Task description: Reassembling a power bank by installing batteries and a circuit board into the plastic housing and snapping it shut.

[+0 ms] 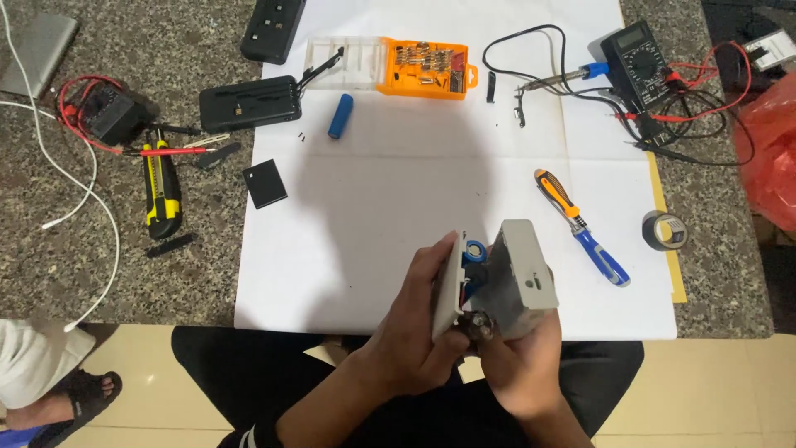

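My left hand [412, 328] grips one half of a grey plastic case [448, 286], thumb along its edge. My right hand [518, 361] holds the other half of the grey case [524, 278] from below. The two halves are spread apart like a book near the table's front edge. Between them a blue cylindrical cell [474, 251] and wires show inside. Both hands are closed on the case.
On the white sheet [398, 199] lie a loose blue cell [340, 116], an orange bit box [427, 68], a screwdriver [580, 228], a soldering iron [564, 80] and a small black square [265, 183]. A multimeter [637, 56], tape roll [665, 231], black boxes and a yellow knife [162, 187] sit around.
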